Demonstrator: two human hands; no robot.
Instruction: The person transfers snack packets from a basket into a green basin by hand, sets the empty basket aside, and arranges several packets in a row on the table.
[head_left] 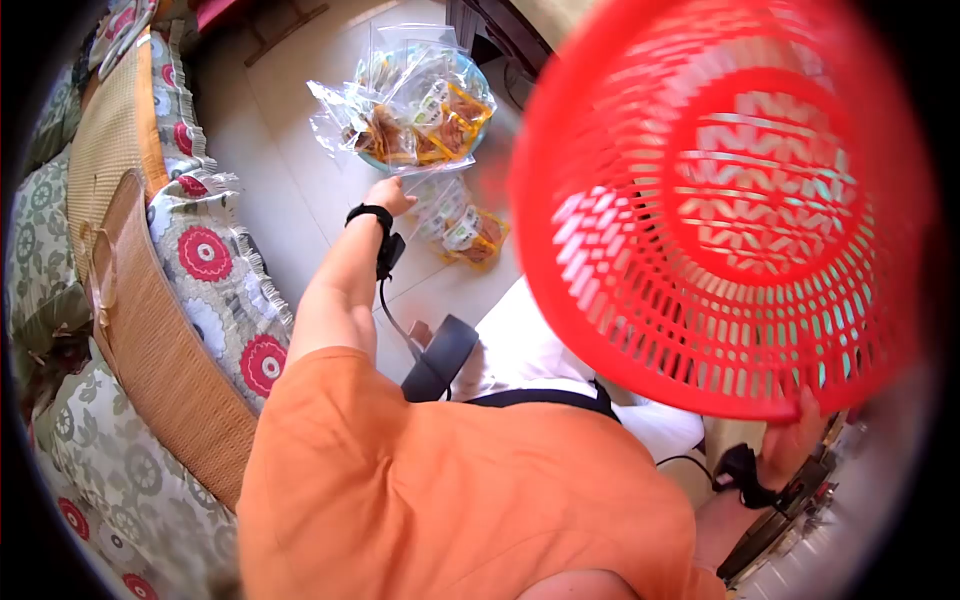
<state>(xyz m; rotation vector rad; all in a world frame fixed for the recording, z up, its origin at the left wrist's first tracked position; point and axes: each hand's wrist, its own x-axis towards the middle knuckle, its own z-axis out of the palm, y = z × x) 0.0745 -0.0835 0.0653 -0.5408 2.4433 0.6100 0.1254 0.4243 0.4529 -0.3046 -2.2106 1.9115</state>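
Note:
A large red plastic basket [640,335], slotted all round, is raised at the right. My right hand [797,432] grips its lower rim, with part of the fingers hidden. My left hand [393,195] is closed at the top edge of a clear plastic bag [465,235] with yellow-orange packets inside. Just beyond that hand, a light blue basin [478,75] stands on the floor, heaped with clear bags [425,115] of similar packets. The fingertips of my left hand are small and partly hidden by plastic.
A sofa with a woven mat [170,330] and a flowered cover [205,255] runs along the left. Pale floor tiles [290,190] lie between it and the basin. Dark furniture [500,35] stands behind the basin. A black device [440,355] on a cable is near my lap.

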